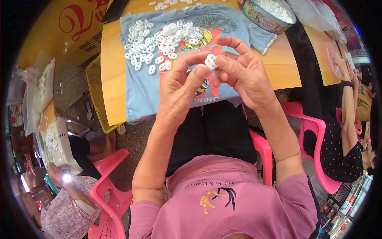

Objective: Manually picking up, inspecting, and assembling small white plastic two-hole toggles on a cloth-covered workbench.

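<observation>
Over a blue printed T-shirt (139, 93) spread on the table, both hands meet at a small white plastic piece with holes (210, 61), apparently a cord lock. My left hand (177, 81) pinches it between thumb and fingertips. From the other side, my right hand (250, 73) grips it with thumb and forefinger, its other fingers curled. Beyond my left hand lie many loose white oval two-holed pieces (139, 44), and more white pieces are heaped (175, 34) beside them. Farther back sits a pile of small grey pieces (217, 23), seemingly springs.
A round patterned tin (256, 20) of white parts stands at the far right of the wooden table (111, 79). Several white pieces (161, 6) lie along the back. A yellow crate (95, 85) is at the left. Other people sit on pink chairs (109, 195) at both sides.
</observation>
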`<state>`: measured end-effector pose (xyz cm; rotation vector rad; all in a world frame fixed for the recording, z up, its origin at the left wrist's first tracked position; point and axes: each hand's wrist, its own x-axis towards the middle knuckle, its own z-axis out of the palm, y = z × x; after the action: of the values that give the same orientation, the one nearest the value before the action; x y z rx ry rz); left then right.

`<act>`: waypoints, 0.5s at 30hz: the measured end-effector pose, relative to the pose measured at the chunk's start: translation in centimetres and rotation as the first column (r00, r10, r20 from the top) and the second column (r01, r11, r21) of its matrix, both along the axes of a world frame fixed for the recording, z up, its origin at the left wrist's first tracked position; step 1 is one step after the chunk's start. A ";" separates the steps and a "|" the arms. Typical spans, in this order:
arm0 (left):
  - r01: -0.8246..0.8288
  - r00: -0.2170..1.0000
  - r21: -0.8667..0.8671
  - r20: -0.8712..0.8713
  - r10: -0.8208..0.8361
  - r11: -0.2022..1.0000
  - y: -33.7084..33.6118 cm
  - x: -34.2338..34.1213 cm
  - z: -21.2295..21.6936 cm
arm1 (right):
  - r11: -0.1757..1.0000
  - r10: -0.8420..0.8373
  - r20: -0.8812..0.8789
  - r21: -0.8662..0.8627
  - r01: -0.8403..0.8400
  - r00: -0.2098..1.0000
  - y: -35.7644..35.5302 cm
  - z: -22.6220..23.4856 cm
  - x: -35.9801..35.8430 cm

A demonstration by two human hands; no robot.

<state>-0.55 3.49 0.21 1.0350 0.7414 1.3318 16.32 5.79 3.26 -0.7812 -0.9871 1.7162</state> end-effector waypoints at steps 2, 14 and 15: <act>0.026 0.999 0.052 -0.032 -0.025 0.998 0.0 0.2 -0.5 | 0.996 0.089 -0.028 -0.022 -0.090 0.996 -0.2 0.0 -0.1; 0.107 0.978 0.075 0.170 -0.118 0.991 -1.0 1.2 -1.6 | 0.992 0.121 -0.050 -0.036 -0.123 0.991 -1.4 -0.4 -0.6; 0.058 0.985 0.088 0.159 -0.072 0.994 -1.0 1.3 -1.6 | 0.991 0.129 -0.055 -0.036 -0.131 0.990 -1.4 -0.4 -0.6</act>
<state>0.75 2.52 -1.41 0.9946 0.5302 1.3816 15.70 4.42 2.85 -0.7060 -0.9889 1.8635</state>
